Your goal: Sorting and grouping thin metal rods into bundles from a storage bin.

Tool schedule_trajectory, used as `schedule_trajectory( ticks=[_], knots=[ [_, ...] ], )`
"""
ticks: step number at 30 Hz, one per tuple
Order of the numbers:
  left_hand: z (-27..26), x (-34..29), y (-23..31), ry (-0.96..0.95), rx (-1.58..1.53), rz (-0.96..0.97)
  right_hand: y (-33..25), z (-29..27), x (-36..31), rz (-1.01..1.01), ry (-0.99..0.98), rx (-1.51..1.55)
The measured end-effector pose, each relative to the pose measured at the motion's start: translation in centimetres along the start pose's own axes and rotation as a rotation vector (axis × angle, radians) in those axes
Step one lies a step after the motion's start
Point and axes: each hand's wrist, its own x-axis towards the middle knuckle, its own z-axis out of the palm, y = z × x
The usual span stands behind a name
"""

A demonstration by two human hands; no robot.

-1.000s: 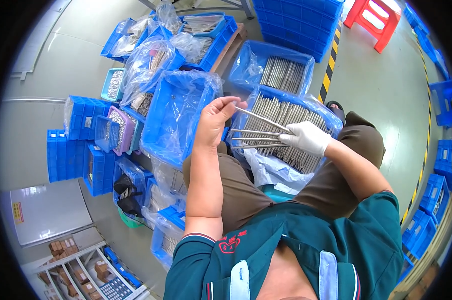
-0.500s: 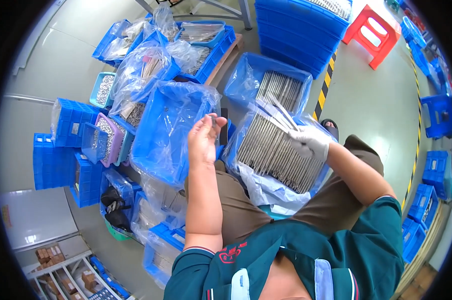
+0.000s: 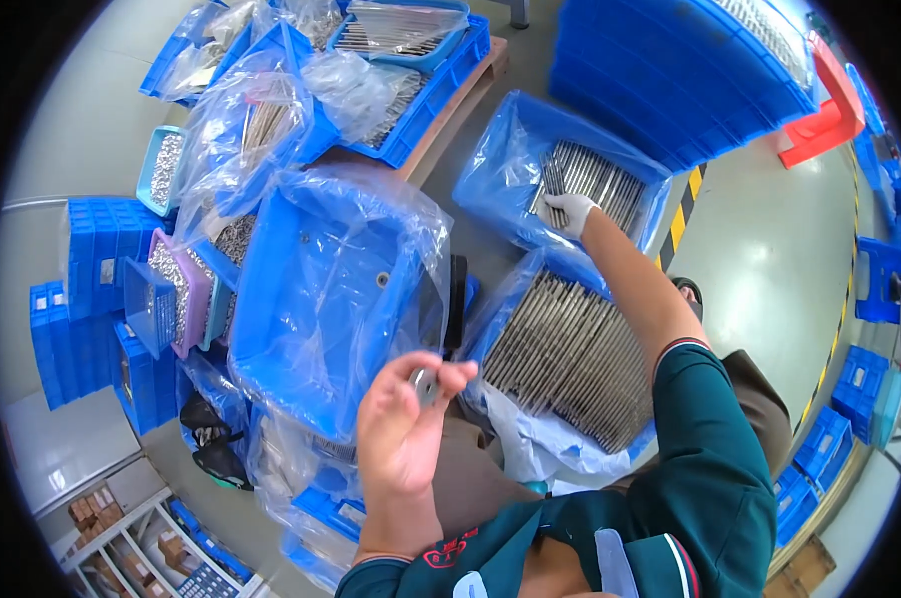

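My bare left hand (image 3: 400, 424) is raised beside the lined crate, its fingers pinching a small round grey metal piece (image 3: 425, 387) with a hole in it. My right hand (image 3: 570, 212), in a white glove, reaches into the far blue crate (image 3: 490, 189) lined with plastic film. Its fingers are closed round a few thin metal rods (image 3: 553, 175), beside the row of rods (image 3: 615, 184) lying there. Close to my knees, a second crate holds a dense layer of similar metal rods (image 3: 570, 354). Crumpled white sheeting (image 3: 535, 439) hangs over its near edge.
A large blue crate with clear film (image 3: 311, 289) stands left of centre, small round pieces on its floor. Bagged crates (image 3: 271, 120) and baskets of small metal parts (image 3: 176, 289) crowd the left. Tall stacked blue crates (image 3: 669, 85) and a red stool (image 3: 829, 110) are at far right.
My right hand has moved away from me, from over the near crate into the far one. My left hand has come lower and nearer, still pinching the small metal piece. The view has shifted.
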Motion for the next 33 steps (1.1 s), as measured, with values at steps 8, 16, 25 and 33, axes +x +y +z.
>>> schedule_trajectory(
  ticks=[8,16,25,33],
  knots=[
    [-1.9,0.8,0.9,0.142,-0.051,-0.089,0.2,1.1,11.2,-0.218,0.155,-0.032],
    [-2.8,1.8,0.7,0.172,-0.033,-0.119,-0.5,3.4,12.9,-0.263,0.364,-0.2],
    [-2.7,1.6,0.8,0.131,-0.043,-0.13,-2.3,5.1,8.4,-0.416,0.806,-1.891],
    [-2.7,0.9,0.7,0.092,-0.056,-0.112,-0.4,4.2,7.0,-0.756,0.623,-2.427]
  ],
)
